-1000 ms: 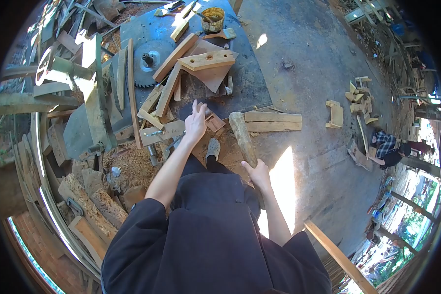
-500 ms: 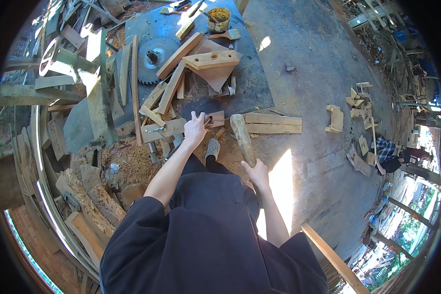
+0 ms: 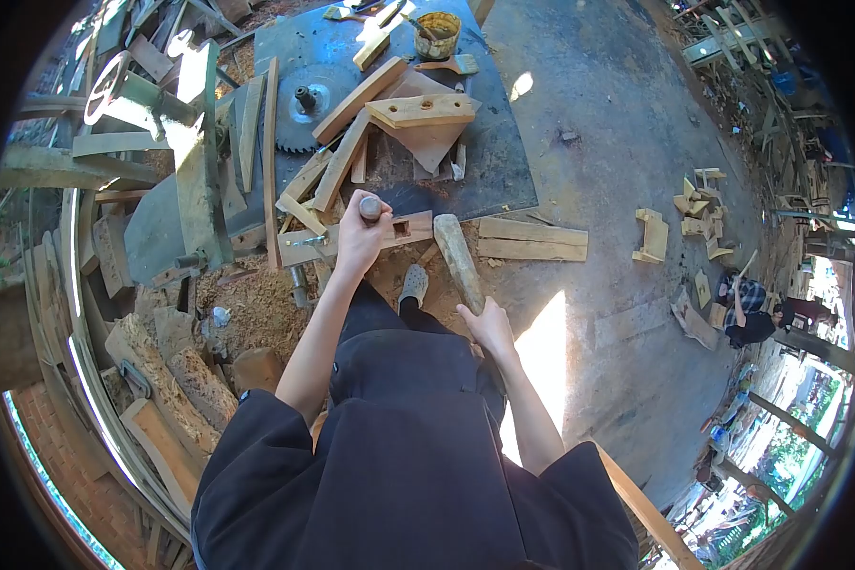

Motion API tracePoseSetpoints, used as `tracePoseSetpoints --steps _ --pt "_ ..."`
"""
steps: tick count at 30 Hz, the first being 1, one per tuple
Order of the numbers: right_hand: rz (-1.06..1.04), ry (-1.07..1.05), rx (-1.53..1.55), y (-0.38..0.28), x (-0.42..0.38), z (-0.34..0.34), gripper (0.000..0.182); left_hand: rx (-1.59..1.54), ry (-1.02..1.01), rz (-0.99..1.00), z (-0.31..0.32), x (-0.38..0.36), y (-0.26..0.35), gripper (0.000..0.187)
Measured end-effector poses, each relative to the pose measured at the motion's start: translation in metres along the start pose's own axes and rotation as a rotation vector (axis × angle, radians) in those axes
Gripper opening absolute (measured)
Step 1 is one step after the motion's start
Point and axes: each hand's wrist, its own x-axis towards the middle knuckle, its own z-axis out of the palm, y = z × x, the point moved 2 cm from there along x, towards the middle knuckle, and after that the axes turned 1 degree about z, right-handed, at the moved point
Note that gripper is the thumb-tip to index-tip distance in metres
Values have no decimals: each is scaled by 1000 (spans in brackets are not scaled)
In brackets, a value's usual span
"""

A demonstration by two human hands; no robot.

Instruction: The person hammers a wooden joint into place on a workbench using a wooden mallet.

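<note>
My left hand [image 3: 361,234] is wrapped round an upright chisel-like tool [image 3: 370,207], whose round handle end points up at me; its lower part is hidden by the hand. It stands over a wooden board [image 3: 416,226] with a dark square hole just right of the hand. A metal clamp or bolt [image 3: 315,241] sits on the board's left part. My right hand [image 3: 490,328] grips the lower end of a wooden mallet [image 3: 459,261], whose thick head lies just right of the board's end, seemingly not touching it.
A circular saw blade [image 3: 315,106], a drilled wood piece [image 3: 423,111], a brush [image 3: 458,65] and a tub [image 3: 437,34] are on the metal table [image 3: 499,152]. Two planks [image 3: 532,239] lie at right. A person [image 3: 752,313] works at far right. Logs [image 3: 199,389] lie left.
My left hand has turned and risen slightly left, and the tool now stands upright in it. The board's square hole has come into view. The mallet head has shifted slightly left.
</note>
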Motion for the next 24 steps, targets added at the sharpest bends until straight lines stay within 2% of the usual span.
tracePoseSetpoints --steps 1,3,10,13,15,16,19,24 --pt "-44 31 -19 7 5 4 58 0 2 2 0 -1 2 18" --pt "-45 26 -16 8 7 5 58 -300 -16 77 1 -3 2 21" --pt "76 -55 60 -22 -14 -13 58 -284 -18 158 11 -9 -21 20" --pt "97 -69 88 -24 -16 -14 59 -224 -13 124 7 -12 -18 18" --pt "93 -72 99 -21 -14 -11 59 -234 13 -24 1 -15 -17 17" --pt "88 -74 107 -19 -12 -10 58 -232 12 -22 0 -17 -15 17" --pt "79 -86 114 -19 -13 -12 58 -339 92 0 -3 -21 -21 17" --pt "112 -101 126 -21 -14 -13 57 -386 -35 131 -4 -23 -28 16"
